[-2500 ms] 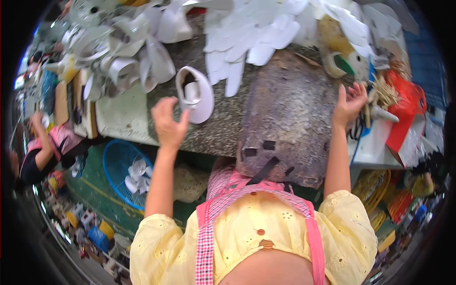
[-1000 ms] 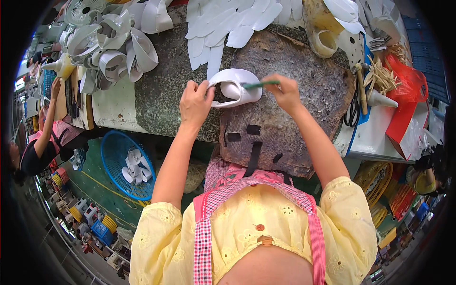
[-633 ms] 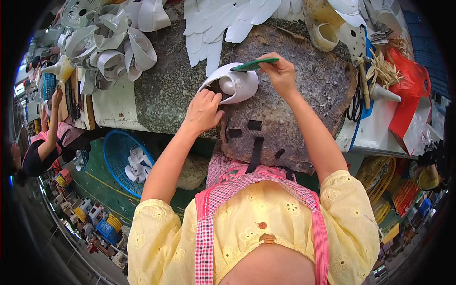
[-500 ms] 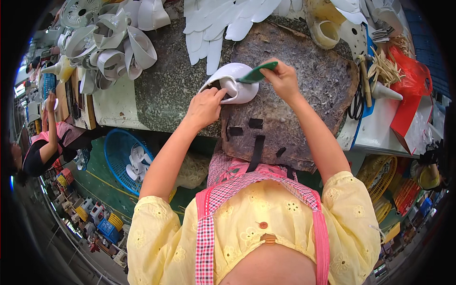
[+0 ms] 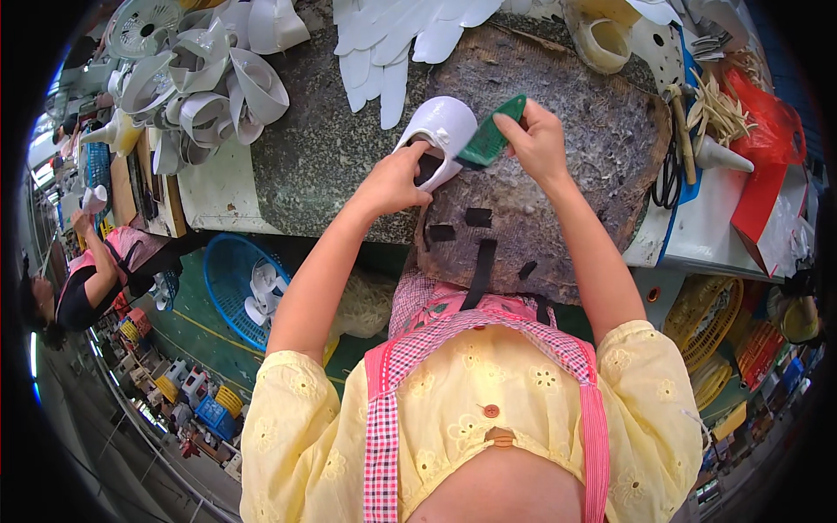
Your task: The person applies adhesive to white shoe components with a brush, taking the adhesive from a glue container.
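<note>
My left hand [image 5: 394,181] grips a curved, hollow white shoe upper [image 5: 440,122] by its near edge, with fingers reaching into its opening. My right hand [image 5: 535,144] pinches a flat green paddle-shaped tool [image 5: 495,132]. Its dark lower end meets or lies very close to the upper's right rim; contact is hard to tell. Both hands are over a worn, glue-stained brown board [image 5: 558,209] on the bench. Beyond the upper, flat white pieces [image 5: 392,52] fan out in overlapping rows.
A heap of white uppers [image 5: 205,118] stands at the left. A cloudy tub [image 5: 606,44] is at the back; a wooden-handled tool [image 5: 682,131] and red plastic bag [image 5: 758,122] lie right. Below the bench is a blue basket [image 5: 228,279]. Another person [image 5: 96,261] works far left.
The upper has turned in my left hand, its opening now facing nearer me. The green tool has swung more upright and moved down along the right rim.
</note>
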A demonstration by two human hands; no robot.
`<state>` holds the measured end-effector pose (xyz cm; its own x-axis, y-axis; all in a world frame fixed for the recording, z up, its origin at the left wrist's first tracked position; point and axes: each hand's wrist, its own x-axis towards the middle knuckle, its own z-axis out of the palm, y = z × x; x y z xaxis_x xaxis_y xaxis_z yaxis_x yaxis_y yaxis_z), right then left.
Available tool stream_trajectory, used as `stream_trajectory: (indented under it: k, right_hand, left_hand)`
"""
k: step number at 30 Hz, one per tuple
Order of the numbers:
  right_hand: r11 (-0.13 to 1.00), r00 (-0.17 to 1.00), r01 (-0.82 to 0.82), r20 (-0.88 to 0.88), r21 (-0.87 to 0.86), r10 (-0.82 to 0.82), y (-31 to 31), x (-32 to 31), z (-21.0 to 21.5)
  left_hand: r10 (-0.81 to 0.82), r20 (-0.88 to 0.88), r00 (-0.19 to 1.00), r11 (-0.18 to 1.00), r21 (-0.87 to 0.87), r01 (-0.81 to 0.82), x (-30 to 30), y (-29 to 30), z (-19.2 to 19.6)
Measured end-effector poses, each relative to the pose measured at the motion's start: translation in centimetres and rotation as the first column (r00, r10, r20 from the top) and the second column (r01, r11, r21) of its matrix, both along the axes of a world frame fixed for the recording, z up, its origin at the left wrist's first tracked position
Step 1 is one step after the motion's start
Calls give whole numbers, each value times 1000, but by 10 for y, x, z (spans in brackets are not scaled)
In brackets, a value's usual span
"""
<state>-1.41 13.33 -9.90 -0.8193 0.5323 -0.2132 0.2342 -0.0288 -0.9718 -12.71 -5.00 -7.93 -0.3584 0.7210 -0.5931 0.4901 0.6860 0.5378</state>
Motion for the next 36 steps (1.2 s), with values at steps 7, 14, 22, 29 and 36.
stream_trajectory:
  k: [7,14,22,29,36]
  right_hand:
    - [999,998,-37,47,6,37,-1,-7,-9]
    - [998,995,54,-81,-39,-57,-13,-14,-7]
    - [997,977,44,-205,-56,-55,3,-24,0]
    - [975,975,-36,-206,219,82,-2,6,-24]
    - [823,831,502,-413,268,-373,102,21,39]
  left_hand:
    - [43,82,996,999,10,-44,-3,-4,-4]
    - [79,121,989,996,22,-82,-2,-2,-5]
    - [111,140,984,994,-14,-111,-3,-4,-4]
    - [146,212,966,988,14,-152,-6,-6,-11]
    - [389,550,739,857,79,-510,6,-16,22]
